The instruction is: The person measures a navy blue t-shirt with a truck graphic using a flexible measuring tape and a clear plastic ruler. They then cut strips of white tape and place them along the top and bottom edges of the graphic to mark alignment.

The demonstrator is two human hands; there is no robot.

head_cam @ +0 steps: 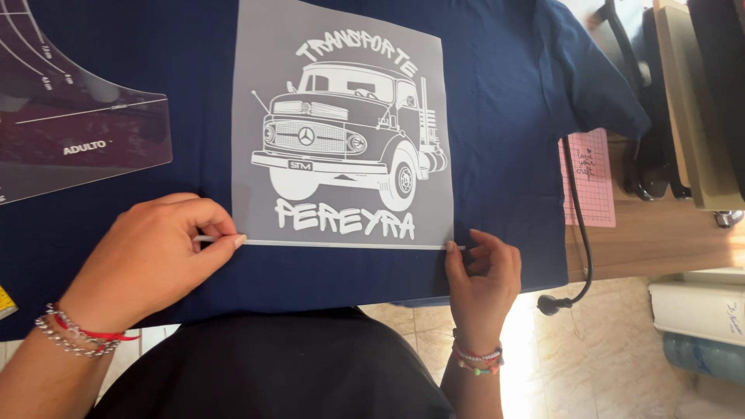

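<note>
My left hand [147,260] pinches the lower left corner of the translucent grey transfer sheet with a white truck design [341,132], my grip narrow between thumb and forefinger. My right hand [483,275] holds the lower right corner with its fingertips. The sheet lies flat on the navy blue T-shirt [497,116] spread over the wooden tabletop [652,240], beside a clear plastic alignment ruler [77,132].
</note>
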